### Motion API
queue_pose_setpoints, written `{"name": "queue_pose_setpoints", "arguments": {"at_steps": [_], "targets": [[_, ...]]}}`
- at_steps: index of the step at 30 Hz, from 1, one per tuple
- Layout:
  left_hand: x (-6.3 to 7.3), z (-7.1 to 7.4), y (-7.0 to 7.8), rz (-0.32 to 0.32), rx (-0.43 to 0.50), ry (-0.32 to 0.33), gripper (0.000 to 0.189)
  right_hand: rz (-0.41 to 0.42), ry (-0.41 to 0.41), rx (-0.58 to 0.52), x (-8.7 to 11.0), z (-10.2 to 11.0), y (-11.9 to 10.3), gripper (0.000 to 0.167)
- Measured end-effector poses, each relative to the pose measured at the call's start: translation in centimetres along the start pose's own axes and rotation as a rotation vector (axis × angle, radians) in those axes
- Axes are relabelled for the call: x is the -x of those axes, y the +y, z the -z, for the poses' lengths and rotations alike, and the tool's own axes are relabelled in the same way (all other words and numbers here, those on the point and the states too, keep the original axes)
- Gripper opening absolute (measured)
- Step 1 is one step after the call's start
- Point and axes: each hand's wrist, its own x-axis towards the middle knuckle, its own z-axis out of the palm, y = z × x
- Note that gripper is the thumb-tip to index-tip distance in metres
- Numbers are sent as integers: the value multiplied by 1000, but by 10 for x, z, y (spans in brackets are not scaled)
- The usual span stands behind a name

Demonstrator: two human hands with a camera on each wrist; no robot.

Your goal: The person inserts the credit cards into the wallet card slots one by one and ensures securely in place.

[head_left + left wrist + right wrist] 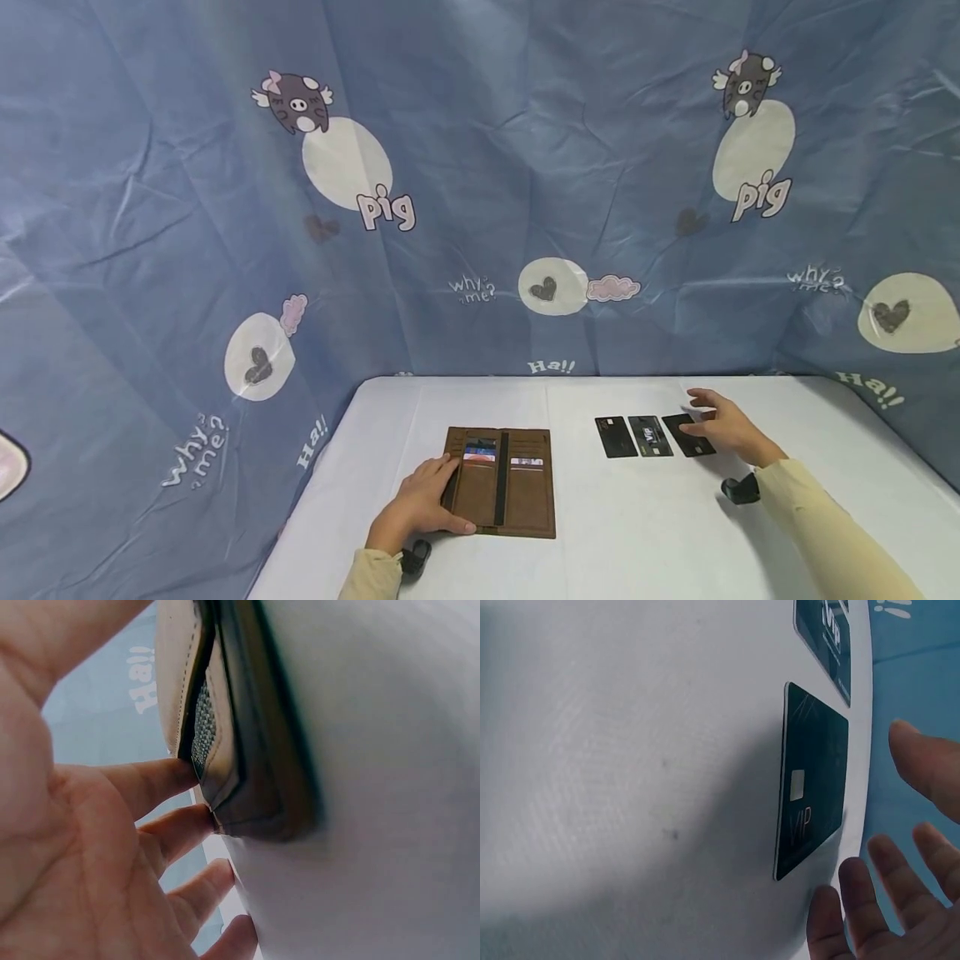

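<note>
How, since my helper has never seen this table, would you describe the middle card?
On the white table, right of the open brown wallet, three dark cards lie in a row. Take the middle one: its large pale VIP lettering sets it apart from its plainer neighbours.

You can pass over the white table [600,517] between the wallet [528,504] and the 3 cards [650,436]. The blue curtain [480,342] walls off the far side; your right hand [723,429] obstructs the cards' right.
</note>
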Motion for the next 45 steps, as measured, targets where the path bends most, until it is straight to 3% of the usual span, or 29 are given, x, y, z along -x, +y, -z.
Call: {"name": "queue_pose_setpoints", "arguments": {"at_steps": [18,31,38,45], "targets": [[-8,10,4,-9,-8,7,112,-70,-113,27,-12,0,0,74],[-5,16,4,12,-8,7,113,-50,-179,41,-20,9,-9,71],[-5,11,4,4,-10,3,113,-126,-200,19,-19,9,-7,72],[-1,4,2,10,-3,-9,114,-150,-205,17,-17,4,-2,70]]}}
